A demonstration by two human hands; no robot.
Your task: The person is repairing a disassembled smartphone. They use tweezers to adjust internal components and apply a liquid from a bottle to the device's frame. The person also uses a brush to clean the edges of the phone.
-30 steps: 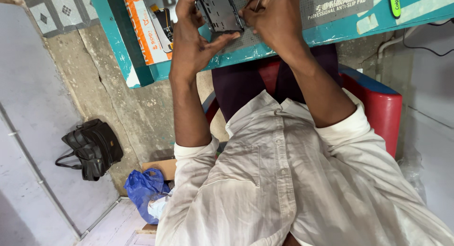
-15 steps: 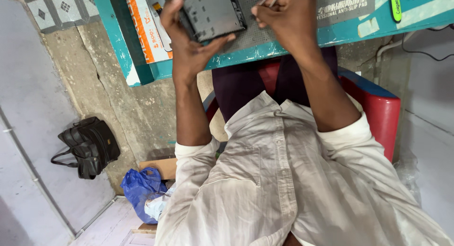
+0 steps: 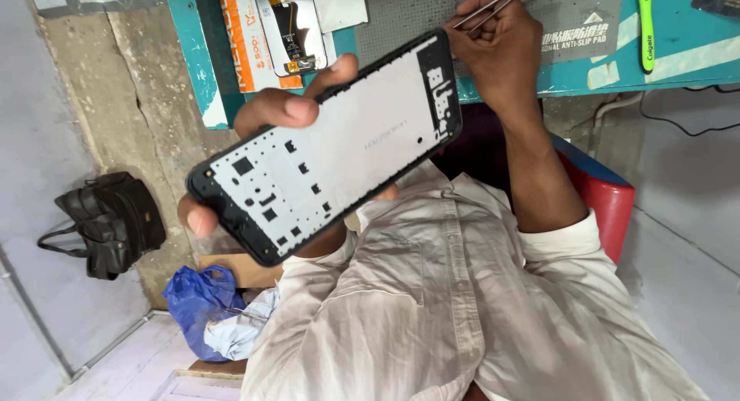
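My left hand [image 3: 287, 108] grips a black phone frame [image 3: 331, 146] by its long edges and holds it up close, tilted, with the white inner side and its small cut-outs facing me. My right hand [image 3: 497, 54] is shut on thin metal tweezers [image 3: 489, 8], whose tips point up and right over the grey anti-slip mat [image 3: 574, 15]. The right hand is just behind the top corner of the frame. Below both arms is my white shirt [image 3: 432, 308].
The teal table [image 3: 678, 62] carries an orange and white box [image 3: 248, 38], a phone screen part with a flex cable [image 3: 291, 27] and a green brush handle [image 3: 646, 23]. On the floor are a black bag [image 3: 116, 220] and a blue plastic bag [image 3: 196, 297]. A red stool [image 3: 609, 200] is at right.
My left hand has lifted the phone frame off the table area towards me, so it now looks much larger. My right hand stays over the mat with the tweezers.
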